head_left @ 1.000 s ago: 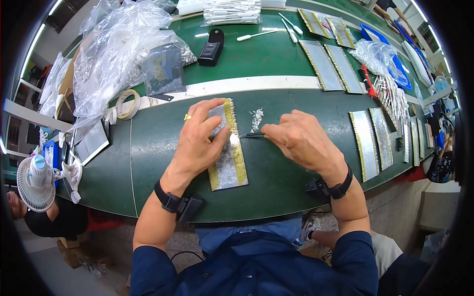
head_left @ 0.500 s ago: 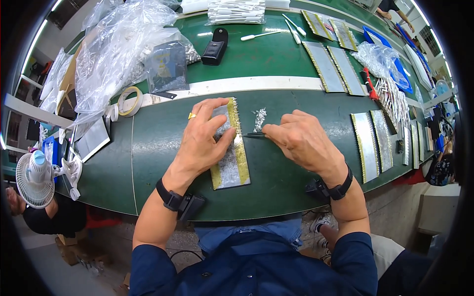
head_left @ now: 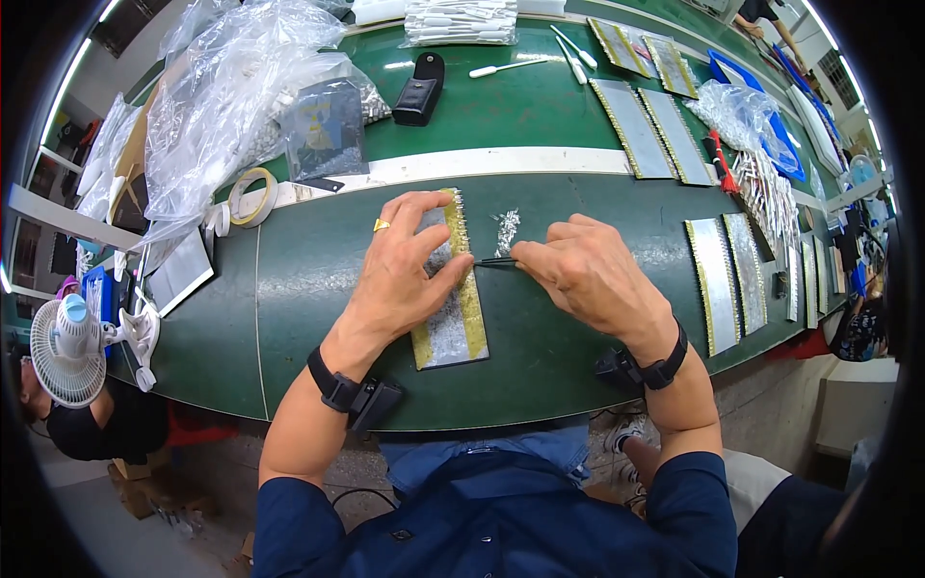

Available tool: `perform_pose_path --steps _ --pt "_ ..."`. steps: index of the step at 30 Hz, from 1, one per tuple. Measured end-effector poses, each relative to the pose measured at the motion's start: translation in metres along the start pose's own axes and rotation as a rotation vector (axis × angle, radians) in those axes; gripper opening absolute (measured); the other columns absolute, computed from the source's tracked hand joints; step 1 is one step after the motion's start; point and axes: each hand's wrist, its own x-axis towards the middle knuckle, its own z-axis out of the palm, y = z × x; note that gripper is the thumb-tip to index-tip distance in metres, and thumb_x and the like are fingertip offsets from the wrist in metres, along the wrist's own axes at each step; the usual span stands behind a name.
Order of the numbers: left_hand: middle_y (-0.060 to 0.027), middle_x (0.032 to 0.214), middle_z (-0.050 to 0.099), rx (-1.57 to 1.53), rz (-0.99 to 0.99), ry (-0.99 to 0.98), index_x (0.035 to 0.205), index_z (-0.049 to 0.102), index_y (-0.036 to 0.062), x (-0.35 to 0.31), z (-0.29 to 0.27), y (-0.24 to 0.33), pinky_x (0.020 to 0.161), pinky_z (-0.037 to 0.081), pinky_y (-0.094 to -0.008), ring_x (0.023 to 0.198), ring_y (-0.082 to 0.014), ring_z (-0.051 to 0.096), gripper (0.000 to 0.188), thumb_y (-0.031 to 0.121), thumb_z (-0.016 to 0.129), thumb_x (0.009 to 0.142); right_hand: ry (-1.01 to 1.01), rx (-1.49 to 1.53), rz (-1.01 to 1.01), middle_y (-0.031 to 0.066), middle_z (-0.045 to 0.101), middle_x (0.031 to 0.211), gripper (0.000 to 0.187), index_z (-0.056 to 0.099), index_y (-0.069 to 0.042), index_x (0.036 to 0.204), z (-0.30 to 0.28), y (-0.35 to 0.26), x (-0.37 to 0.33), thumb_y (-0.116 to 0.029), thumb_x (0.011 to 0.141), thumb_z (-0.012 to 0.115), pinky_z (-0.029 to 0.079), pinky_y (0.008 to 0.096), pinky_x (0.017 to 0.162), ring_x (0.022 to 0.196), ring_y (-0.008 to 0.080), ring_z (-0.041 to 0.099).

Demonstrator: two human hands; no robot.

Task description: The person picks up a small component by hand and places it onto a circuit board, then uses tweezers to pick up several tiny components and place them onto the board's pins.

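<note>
Left hand (head_left: 395, 265) over plate (head_left: 451, 332), fingers loosely spread, resting on it, likely to steady it. Thumb tip at plate's toothed right edge. Right hand (head_left: 597, 275): thumb and forefinger pinching dark tweezers (head_left: 497, 261), tips close by left thumb. Silvery bits (head_left: 508, 229) just beyond tweezers, probably set there for easy reach. Whether tweezers grip anything: too small to tell.

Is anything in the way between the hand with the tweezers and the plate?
Nothing visible blocks the right hand: its dark tweezers span the gap to the plate. The left hand has its thumb by their tips. The pile of silvery bits lies just past the tweezers, off that line.
</note>
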Motion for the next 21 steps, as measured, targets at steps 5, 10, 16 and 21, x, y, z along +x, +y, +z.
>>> perform_pose_path --steps 5,10,16,21 --pt "-0.0191 0.148 0.065 0.018 0.013 -0.002 0.089 0.063 -0.0022 0.000 0.002 -0.001 0.110 0.051 -0.0512 0.135 -0.0446 0.058 0.031 0.009 0.091 0.084 -0.009 0.011 0.014 0.0071 0.060 0.072 0.008 0.077 -0.012 0.104 0.000 0.000 0.000 -0.013 0.096 0.079 0.052 0.0437 0.070 0.072 0.0287 0.065" --pt "-0.0199 0.144 0.066 0.044 0.035 0.047 0.098 0.073 -0.0020 0.003 -0.001 -0.001 0.108 0.053 -0.0523 0.134 -0.0446 0.058 0.023 0.011 0.088 0.087 0.061 0.058 0.053 0.0088 0.062 0.073 0.010 0.079 -0.011 0.106 -0.008 0.007 -0.003 -0.015 0.097 0.080 0.054 0.0459 0.071 0.073 0.0314 0.066" --pt "-0.0201 0.141 0.067 0.043 0.006 0.115 0.094 0.071 -0.0022 0.002 -0.001 -0.003 0.107 0.052 -0.0516 0.132 -0.0447 0.059 0.020 0.010 0.086 0.089 0.076 0.024 0.177 0.0124 0.069 0.079 0.013 0.079 -0.008 0.108 -0.020 0.023 -0.009 -0.016 0.098 0.080 0.056 0.0483 0.074 0.079 0.0361 0.070" --pt "-0.0188 0.142 0.068 0.037 -0.041 0.115 0.090 0.062 -0.0025 -0.001 -0.001 -0.002 0.106 0.052 -0.0500 0.129 -0.0428 0.061 0.025 0.007 0.085 0.090 0.056 -0.001 0.287 0.0151 0.074 0.085 0.014 0.079 -0.007 0.108 -0.014 0.035 -0.013 -0.018 0.100 0.078 0.057 0.0493 0.077 0.086 0.0391 0.073"
